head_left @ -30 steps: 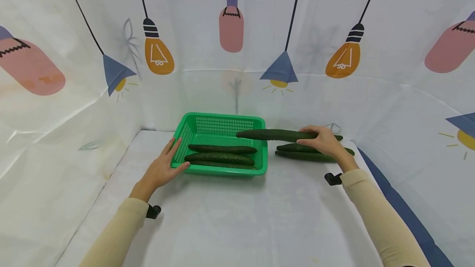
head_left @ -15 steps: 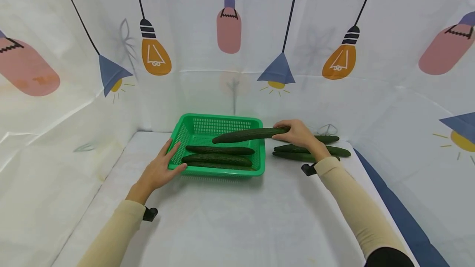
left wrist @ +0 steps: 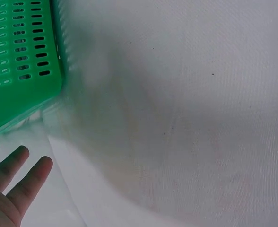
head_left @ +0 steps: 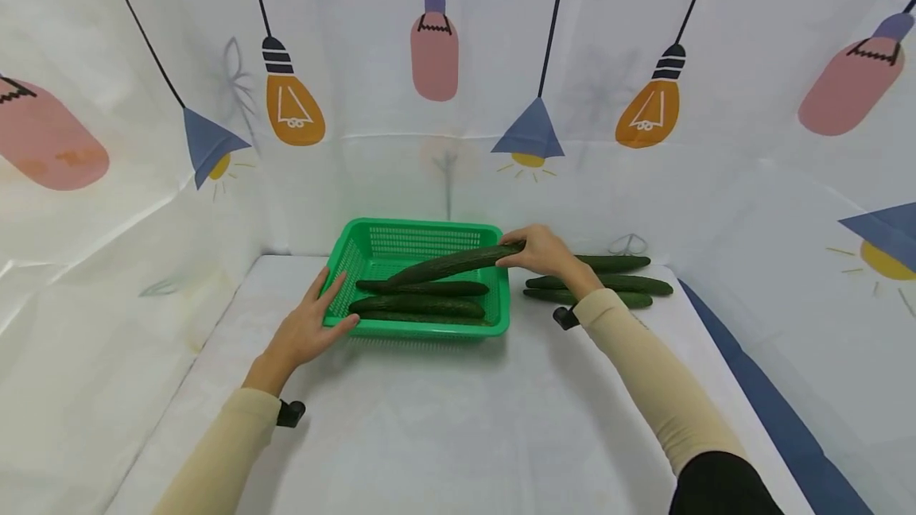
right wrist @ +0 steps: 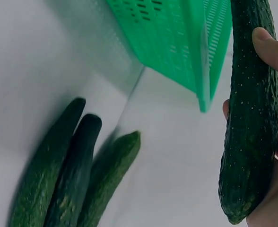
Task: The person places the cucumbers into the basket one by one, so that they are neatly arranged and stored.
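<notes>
My right hand [head_left: 540,251] grips a long dark green cucumber [head_left: 458,262] near its right end. The cucumber slants over the green basket [head_left: 429,330], its far end low above the ones inside; whether it touches them I cannot tell. In the right wrist view, thumb and fingers wrap around the bumpy cucumber [right wrist: 250,123]. Three cucumbers lie in the basket, among them the middle one [head_left: 418,306]. With fingers spread, my left hand [head_left: 304,330] rests on the basket's left rim. Two of its fingertips [left wrist: 39,168] show beside the basket [left wrist: 23,90] in the left wrist view.
Right of the basket, three more cucumbers [head_left: 615,283] lie on the white-covered table [head_left: 444,427], partly behind the right wrist. A white sheet [head_left: 372,173] printed with lamps hangs right behind the basket. The table's right edge borders a blue strip [head_left: 758,396].
My right hand has carried its cucumber leftward from above the loose ones to the basket, and the cucumber's left end has dipped inside. The left hand stays on the rim.
</notes>
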Demonstrator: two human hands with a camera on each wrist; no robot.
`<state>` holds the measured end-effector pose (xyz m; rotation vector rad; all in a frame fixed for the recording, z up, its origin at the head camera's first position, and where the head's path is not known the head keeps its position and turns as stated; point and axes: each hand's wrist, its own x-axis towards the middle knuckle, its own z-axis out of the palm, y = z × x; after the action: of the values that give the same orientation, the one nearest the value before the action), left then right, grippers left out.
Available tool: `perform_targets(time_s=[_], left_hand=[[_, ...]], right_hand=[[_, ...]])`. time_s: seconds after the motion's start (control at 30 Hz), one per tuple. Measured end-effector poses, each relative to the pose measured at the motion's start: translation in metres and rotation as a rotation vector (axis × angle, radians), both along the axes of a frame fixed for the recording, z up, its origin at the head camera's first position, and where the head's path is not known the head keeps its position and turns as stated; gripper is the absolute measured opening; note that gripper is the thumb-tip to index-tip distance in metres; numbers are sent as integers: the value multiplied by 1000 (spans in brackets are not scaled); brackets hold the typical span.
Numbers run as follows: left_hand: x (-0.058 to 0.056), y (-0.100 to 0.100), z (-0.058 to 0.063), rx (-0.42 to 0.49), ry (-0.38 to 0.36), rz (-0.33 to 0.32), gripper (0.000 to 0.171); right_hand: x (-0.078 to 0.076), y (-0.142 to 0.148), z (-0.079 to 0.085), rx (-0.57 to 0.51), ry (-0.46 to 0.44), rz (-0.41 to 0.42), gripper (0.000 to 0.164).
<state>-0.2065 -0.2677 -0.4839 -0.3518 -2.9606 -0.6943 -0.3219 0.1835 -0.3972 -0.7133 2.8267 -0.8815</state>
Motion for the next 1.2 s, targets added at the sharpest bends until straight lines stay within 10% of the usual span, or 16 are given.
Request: perform_targets(time_s=[1.2], left_hand=[[-1,0,-3,-2,19,-1,92]], right_hand=[[-17,-81,-4,80,-2,-85,48]])
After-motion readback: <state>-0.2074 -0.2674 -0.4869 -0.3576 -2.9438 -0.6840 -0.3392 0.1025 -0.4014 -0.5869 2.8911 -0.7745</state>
